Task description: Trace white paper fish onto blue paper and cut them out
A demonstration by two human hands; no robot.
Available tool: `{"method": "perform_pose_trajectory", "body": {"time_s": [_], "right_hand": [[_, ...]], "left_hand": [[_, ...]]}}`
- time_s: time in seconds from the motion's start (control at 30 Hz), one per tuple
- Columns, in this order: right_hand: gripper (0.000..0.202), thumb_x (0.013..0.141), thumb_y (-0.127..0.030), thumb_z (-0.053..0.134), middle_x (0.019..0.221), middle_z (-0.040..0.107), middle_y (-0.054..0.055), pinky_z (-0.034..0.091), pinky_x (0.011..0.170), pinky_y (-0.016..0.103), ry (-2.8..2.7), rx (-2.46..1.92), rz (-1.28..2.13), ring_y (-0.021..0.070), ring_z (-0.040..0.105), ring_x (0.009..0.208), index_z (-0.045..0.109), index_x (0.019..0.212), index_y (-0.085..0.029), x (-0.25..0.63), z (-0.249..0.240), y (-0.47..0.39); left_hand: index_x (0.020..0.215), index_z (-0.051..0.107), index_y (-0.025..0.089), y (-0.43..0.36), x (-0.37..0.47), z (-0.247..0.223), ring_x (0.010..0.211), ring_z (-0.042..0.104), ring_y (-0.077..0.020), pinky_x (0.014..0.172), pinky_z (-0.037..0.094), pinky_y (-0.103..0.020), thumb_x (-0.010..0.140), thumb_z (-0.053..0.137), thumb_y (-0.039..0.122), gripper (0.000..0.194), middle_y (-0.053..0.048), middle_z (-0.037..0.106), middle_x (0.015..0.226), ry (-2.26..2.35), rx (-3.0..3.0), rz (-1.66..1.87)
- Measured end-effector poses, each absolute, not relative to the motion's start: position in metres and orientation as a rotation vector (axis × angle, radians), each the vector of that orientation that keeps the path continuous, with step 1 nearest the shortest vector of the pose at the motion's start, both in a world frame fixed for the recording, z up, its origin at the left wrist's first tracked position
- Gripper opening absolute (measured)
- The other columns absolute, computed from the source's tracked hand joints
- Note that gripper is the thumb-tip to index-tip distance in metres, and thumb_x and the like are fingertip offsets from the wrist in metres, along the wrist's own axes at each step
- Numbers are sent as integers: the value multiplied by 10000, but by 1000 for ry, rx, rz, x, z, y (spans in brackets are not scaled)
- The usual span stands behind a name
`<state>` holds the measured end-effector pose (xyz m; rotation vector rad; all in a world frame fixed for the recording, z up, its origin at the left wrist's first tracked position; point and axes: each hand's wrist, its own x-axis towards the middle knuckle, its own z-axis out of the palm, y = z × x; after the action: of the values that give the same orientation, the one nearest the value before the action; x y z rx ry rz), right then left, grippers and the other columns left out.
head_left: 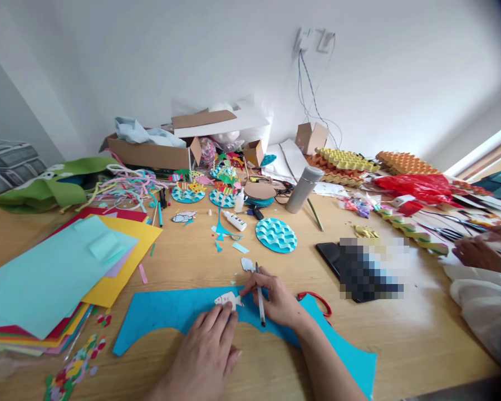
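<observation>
A small white paper fish [225, 299] lies on a cut sheet of blue paper [158, 312]. My left hand [211, 340] rests with its fingertips on the lower edge of the fish, fingers stretched out flat. My right hand [275, 298] holds a grey pen [260, 295] between its fingers, its dark end pointing down toward me, while the thumb and index fingertips touch near the fish's tail. Red-handled scissors [323, 303] lie partly under the blue sheet, right of my right hand. A pale paper scrap [247, 264] sits just beyond that hand.
Coloured paper sheets [45, 267] are stacked at the left. Ahead are a wavy blue disc [276, 235], a glue bottle [235, 220] and a grey flask [304, 189]. A black phone [329, 259] lies right. Another person's hand [482, 253] is at the right edge.
</observation>
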<state>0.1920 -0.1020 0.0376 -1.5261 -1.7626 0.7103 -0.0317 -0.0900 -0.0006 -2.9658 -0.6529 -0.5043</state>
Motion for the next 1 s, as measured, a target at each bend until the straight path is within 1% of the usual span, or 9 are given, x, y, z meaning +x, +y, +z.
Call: {"method": "perform_pose_trajectory", "body": {"time_s": [0.33, 0.43, 0.5, 0.57, 0.67, 0.73, 0.83, 0.93, 1.0], "right_hand": [[294, 741, 14, 526, 841, 629, 45, 475, 717, 298, -1754, -1526, 701, 185, 584, 800, 718, 835, -188, 191, 37, -102], [242, 764, -32, 547, 834, 619, 49, 469, 689, 296, -1731, -1530, 707, 182, 584, 769, 722, 826, -187, 191, 37, -101], [170, 816, -114, 567, 831, 626, 55, 466, 688, 303, -1697, -1524, 717, 188, 587, 763, 719, 823, -191, 191, 37, -101], [147, 890, -241, 558, 847, 654, 61, 467, 737, 328, -1615, -1482, 764, 204, 604, 799, 697, 870, -197, 190, 38, -102], [287, 982, -419, 429, 848, 691, 51, 441, 828, 359, -1375, -1366, 874, 218, 618, 878, 609, 1083, -220, 187, 39, -102], [384, 999, -501, 338, 823, 679, 38, 443, 784, 347, -1213, -1268, 934, 205, 610, 840, 535, 1192, -233, 184, 41, -100], [446, 963, -580, 368, 760, 609, 22, 441, 626, 298, -1074, -1165, 1043, 169, 568, 691, 575, 1098, -209, 175, 49, -93], [432, 906, -583, 493, 620, 518, -19, 406, 508, 252, -1010, -1211, 1158, 123, 500, 542, 619, 894, -170, 162, 59, -83], [402, 860, -563, 566, 573, 497, -41, 378, 457, 232, -981, -1242, 1183, 101, 463, 477, 607, 839, -163, 154, 61, -75]], "left_hand": [[1282, 562, 87, -91, -29, 4, 1163, 558, -293, 911, 457, -415, 900, 547, 347, 463, -156, 557, 1354, -667, -2987, -385], [1290, 562, 91, -92, -28, 6, 1177, 555, -301, 908, 463, -420, 900, 551, 350, 468, -158, 546, 1363, -679, -3003, -341], [1299, 561, 105, -93, -28, 8, 1187, 553, -296, 922, 458, -417, 915, 535, 368, 466, -146, 538, 1373, -715, -3025, -323], [1303, 563, 121, -93, -27, 9, 1202, 546, -290, 944, 448, -415, 937, 498, 410, 471, -135, 529, 1384, -767, -3054, -315], [1306, 565, 130, -94, -26, 10, 1228, 528, -293, 963, 439, -421, 953, 453, 468, 502, -132, 513, 1398, -816, -3098, -295], [1310, 561, 126, -94, -25, 9, 1238, 520, -303, 966, 437, -432, 952, 452, 475, 512, -139, 505, 1402, -820, -3115, -280], [1316, 557, 130, -94, -25, 7, 1243, 515, -310, 974, 429, -437, 951, 463, 463, 503, -140, 496, 1410, -821, -3121, -272], [1312, 561, 130, -95, -26, 5, 1250, 509, -308, 983, 418, -433, 954, 462, 454, 493, -141, 495, 1411, -825, -3112, -281], [1312, 560, 123, -95, -26, 3, 1253, 506, -305, 988, 410, -430, 955, 458, 452, 495, -141, 506, 1402, -827, -3102, -299]]}}
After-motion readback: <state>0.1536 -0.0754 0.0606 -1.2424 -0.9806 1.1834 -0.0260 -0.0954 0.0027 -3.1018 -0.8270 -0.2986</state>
